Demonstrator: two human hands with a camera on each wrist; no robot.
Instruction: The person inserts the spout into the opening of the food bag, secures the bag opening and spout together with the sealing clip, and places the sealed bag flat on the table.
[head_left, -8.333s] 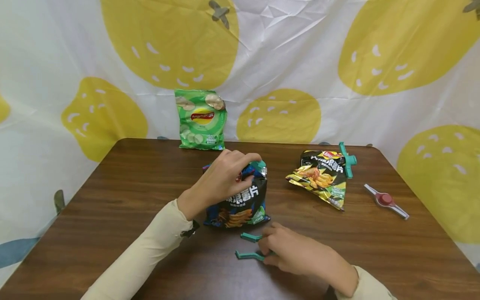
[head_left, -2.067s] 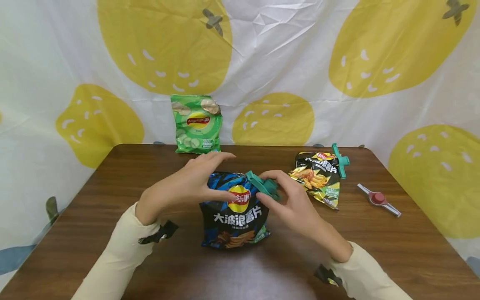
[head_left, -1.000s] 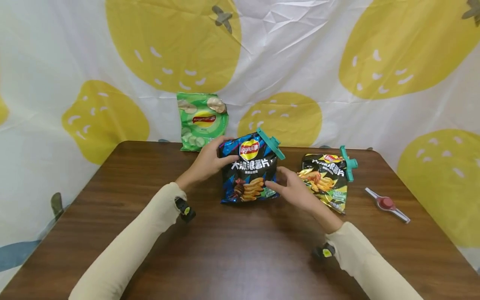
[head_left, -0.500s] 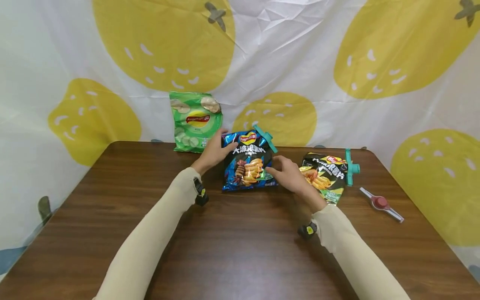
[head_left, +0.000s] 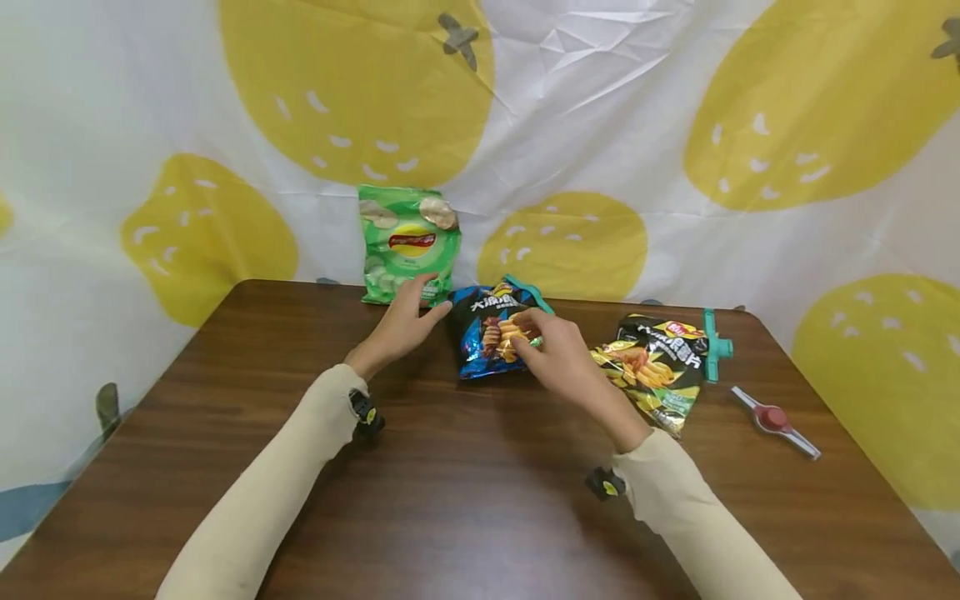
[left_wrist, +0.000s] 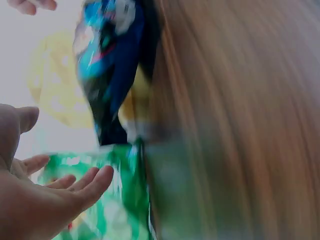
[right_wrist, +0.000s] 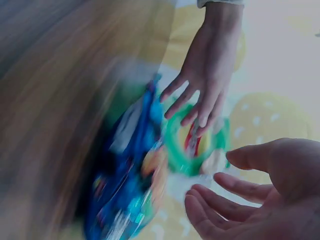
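Observation:
A blue and black chip bag (head_left: 474,354) leans back near the table's far edge, a teal bag clip (head_left: 531,292) across its top right corner. My left hand (head_left: 396,329) is just left of this bag, fingers extended and holding nothing. In the left wrist view, its spread fingers overlap the green chip bag (left_wrist: 117,200), with the blue bag apart from them. My right hand (head_left: 566,360) hovers in front of the blue bag's right side, covering part of it. The right wrist view shows that hand's loosely bent fingers (right_wrist: 215,210) with nothing between them.
Upright at the back stands the green chip bag, against a lemon-print cloth (head_left: 570,100). To the right lies a black and yellow chip bag (head_left: 678,354) with its own teal clip (head_left: 711,346). A red and white clip-like piece (head_left: 772,418) lies near the right edge.
The teal clip went onto the blue bag's corner. Both hands then carried the bag to the back of the table and let go; the left hand has drawn away leftward.

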